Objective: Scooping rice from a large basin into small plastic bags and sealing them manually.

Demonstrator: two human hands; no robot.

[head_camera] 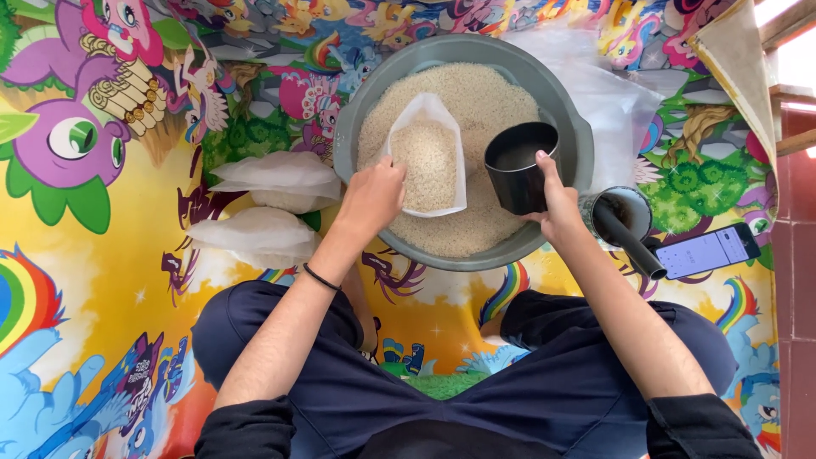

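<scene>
Left hand (371, 197): closed on the near left edge of a clear plastic bag (427, 161), pinching the mouth open and keeping the bag propped on the heap, opening tilted toward the cup. Bag roughly half filled with rice, lying inside the basin, just beyond the fingertips.

Right hand (557, 206): wrapped around a black cup (519, 166), thumb along the rim, fingers behind the wall. Cup tipped toward the bag, dark inside, apparently emptied or nearly so; exact contents hard to tell. Held just right of the bag mouth, close enough for pouring without spilling past the bag edge.

Grey round basin (352, 127): under both hands, holding a broad mound of white rice (476, 93); set straight ahead of the crossed legs, within reach of both arms.

Two filled bags (268, 208): white, laid flat one before the other, left of the left wrist, apart from the basin.

Loose clear plastic sheets or bags (612, 93): beyond the right hand, against the basin's far right rim.

Small round dish with a dark handle (625, 223): just right of the right wrist, on the floor.

Phone (707, 251): screen lit, further right of the dish.

Black band (321, 277): on the left wrist.

Surface: floor mat (102, 255) printed with bright cartoon ponies and rainbows, yellow ground. Red tiled floor and wooden slats at the right edge; daylight.
</scene>
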